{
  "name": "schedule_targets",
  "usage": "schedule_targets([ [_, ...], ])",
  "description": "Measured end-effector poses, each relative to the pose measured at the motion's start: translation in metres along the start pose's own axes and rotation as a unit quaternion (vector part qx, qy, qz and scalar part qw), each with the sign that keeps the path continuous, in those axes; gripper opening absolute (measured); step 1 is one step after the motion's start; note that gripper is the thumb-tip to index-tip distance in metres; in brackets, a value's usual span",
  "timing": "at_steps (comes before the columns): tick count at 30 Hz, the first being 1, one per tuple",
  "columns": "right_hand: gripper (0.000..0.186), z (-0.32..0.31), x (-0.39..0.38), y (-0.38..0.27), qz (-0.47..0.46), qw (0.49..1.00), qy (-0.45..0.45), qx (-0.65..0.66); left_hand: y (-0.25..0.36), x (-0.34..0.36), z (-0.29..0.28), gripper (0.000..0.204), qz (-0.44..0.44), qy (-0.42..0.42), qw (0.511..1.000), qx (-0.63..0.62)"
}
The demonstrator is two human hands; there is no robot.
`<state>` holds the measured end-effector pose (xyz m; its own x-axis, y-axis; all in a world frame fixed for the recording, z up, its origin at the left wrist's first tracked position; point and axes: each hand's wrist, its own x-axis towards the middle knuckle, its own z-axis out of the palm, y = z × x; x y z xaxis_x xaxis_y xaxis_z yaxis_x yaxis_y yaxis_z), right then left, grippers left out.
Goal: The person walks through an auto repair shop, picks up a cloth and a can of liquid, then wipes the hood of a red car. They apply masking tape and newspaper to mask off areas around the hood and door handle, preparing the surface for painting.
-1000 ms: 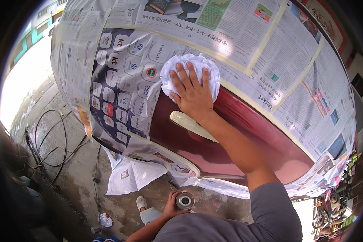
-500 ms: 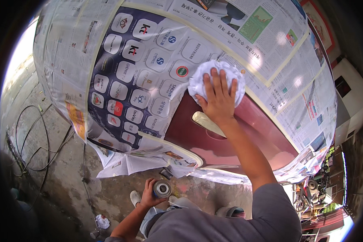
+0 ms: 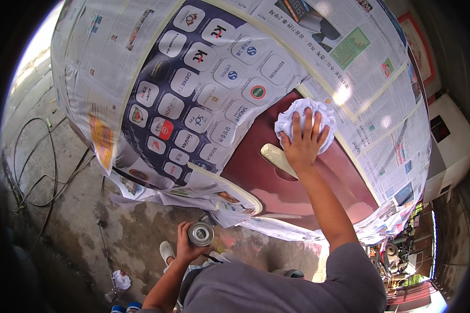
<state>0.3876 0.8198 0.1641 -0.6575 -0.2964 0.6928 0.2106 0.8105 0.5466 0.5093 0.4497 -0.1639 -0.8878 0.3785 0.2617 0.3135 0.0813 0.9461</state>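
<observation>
A bunched white cloth lies against a glossy dark red panel, beside the panel's upper right masked edge. My right hand presses it there, fingers spread over the cloth and thumb along its left side. Just left of my wrist, pale masking covers an oblong recess in the panel. My left hand is wrapped round a round metal can, held upright low in front of my body. The can's ringed top faces up; its contents are hard to make out.
Newspaper sheets and masking tape surround the red panel, with loose paper hanging at its lower edge. Dark cables lie on the stained concrete floor at left. A crumpled white rag sits on the floor. Cluttered equipment stands at right.
My right hand and the cloth have moved down and right along the panel's edge, uncovering its upper corner. The can in my left hand has shifted slightly left and up. The view has shifted too.
</observation>
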Motion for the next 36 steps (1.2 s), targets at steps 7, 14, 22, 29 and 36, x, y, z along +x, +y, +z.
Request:
schedule_targets([
  [7,0.069,0.006,0.014,-0.03,0.041,0.999,-0.002,0.014,0.011,0.015,-0.009,0.096,0.031,-0.016,0.999,-0.008],
  [14,0.065,-0.006,0.04,-0.062,0.101,0.994,-0.019,0.039,0.011,0.018,-0.012,0.092,0.022,-0.007,0.999,0.04],
  [22,0.07,-0.017,0.009,-0.061,0.179,0.967,0.038,0.175,0.036,0.024,-0.034,0.093,0.024,0.006,0.997,0.073],
  [29,0.066,0.005,-0.027,-0.216,0.295,0.909,-0.007,0.294,0.002,0.047,-0.074,0.101,-0.02,-0.069,0.997,0.018],
  [36,0.063,-0.005,-0.178,-0.157,0.553,0.828,0.031,0.09,-0.001,0.101,-0.166,0.094,0.042,-0.218,0.974,0.035],
])
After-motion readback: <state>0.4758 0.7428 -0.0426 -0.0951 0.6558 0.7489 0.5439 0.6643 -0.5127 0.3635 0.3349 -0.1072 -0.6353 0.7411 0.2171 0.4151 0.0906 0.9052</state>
